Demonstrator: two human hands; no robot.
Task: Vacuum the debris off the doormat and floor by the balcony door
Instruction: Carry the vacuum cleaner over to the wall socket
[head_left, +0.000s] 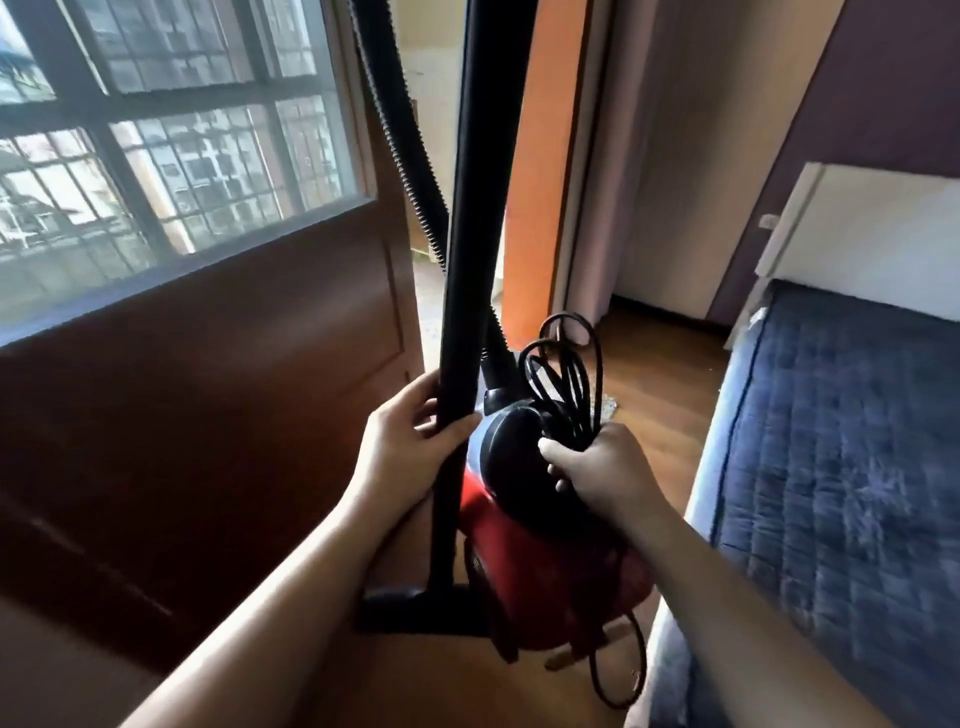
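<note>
A red and black vacuum cleaner (545, 587) hangs in front of me, lifted off the wooden floor (660, 395). My right hand (597, 473) grips its top handle together with a looped black power cord (566, 379). My left hand (410, 447) holds the upright black wand (472, 234), whose floor nozzle (415, 608) points down near the door. A ribbed black hose (400, 135) runs up beside the wand. A small patch of the doormat (610, 405) shows past the cord; debris cannot be made out.
A brown door with a glass pane (208, 364) stands open on the left, close to the wand. An orange door frame (545, 182) lies ahead. A bed with a blue quilted cover (831, 441) fills the right side. A narrow strip of floor runs between them.
</note>
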